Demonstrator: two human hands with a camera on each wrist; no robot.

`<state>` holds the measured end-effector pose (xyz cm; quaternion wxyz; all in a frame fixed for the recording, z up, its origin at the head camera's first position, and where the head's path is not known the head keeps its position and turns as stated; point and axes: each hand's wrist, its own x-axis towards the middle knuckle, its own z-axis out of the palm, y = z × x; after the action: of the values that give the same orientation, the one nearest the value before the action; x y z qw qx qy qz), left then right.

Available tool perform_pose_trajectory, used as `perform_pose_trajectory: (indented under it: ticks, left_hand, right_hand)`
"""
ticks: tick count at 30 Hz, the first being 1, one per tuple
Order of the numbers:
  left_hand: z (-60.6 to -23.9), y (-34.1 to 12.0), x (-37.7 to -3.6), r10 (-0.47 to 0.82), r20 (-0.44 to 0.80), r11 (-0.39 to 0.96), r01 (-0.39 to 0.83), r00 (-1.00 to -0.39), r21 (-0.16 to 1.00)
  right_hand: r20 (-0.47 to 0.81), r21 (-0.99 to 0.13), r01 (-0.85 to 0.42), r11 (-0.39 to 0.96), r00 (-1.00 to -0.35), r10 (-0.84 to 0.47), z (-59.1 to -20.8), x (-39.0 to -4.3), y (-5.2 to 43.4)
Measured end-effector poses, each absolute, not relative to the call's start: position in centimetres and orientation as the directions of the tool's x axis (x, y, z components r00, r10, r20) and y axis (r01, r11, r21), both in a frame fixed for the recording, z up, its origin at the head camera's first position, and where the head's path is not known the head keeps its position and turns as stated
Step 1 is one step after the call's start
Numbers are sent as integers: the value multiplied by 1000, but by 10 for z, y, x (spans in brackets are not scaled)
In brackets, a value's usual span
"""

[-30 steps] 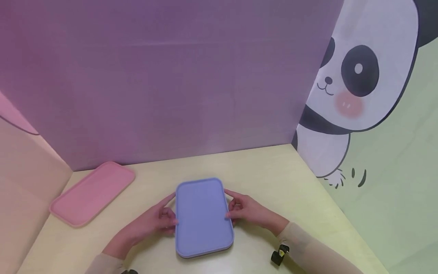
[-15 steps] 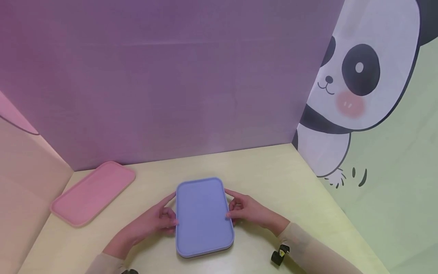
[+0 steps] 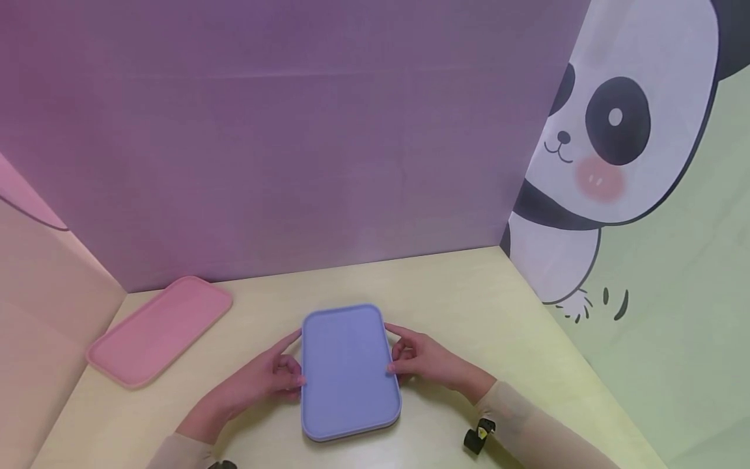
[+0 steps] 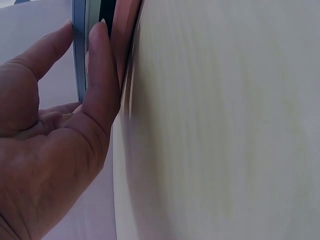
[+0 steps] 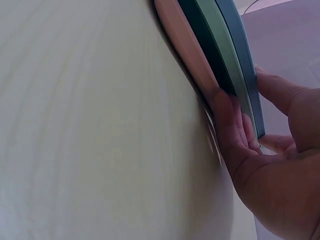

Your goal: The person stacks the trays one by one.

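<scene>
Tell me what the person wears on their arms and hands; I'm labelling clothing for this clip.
Both hands are bare: no gloves or rings show on the left hand or right hand. Each forearm has a pale beige long sleeve. A small black device with a yellow mark sits by the right wrist.

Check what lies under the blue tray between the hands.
Under the blue tray, the wrist views show a green layer, a dark one and a pink one, stacked; their faces are covered.

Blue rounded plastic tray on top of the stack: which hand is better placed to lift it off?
Neither clearly; slightly the right. The right hand and left hand both pinch the blue rounded plastic tray at opposite long edges, but the right wrist view shows the fingertips at the stack's edges.
</scene>
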<state>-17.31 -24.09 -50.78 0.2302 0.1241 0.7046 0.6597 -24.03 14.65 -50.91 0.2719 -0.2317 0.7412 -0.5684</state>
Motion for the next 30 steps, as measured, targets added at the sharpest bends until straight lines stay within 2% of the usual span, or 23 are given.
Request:
perform_pose_trajectory:
  ticks: [8, 15, 20, 24, 27, 30]
  left_hand:
    - [-507, -240, -172, 473, -163, 117, -122, -866, 986]
    - [-505, -247, -172, 437, -133, 239, -28, -890, 971]
    - [-498, -268, -176, 299, -64, 326, 39, -952, 945]
    - [-491, -301, -176, 133, 44, 482, 104, -990, 870]
    - [-488, -334, -175, 24, 153, 642, 133, -988, 755]
    - [-491, -367, -173, -35, 253, 737, 146, -967, 660]
  right_hand:
    - [-123, -953, -92, 289, -754, -646, -512, -245, 149]
    - [-109, -942, -133, 308, -747, -656, -514, -246, 150]
    - [-112, -943, -128, 307, -746, -657, -515, -247, 151]
    - [-109, -946, -129, 299, -741, -663, -515, -247, 151]
    - [-106, -947, -129, 294, -739, -666, -513, -246, 150]
    - [-116, -946, -121, 301, -742, -660, -512, -246, 150]
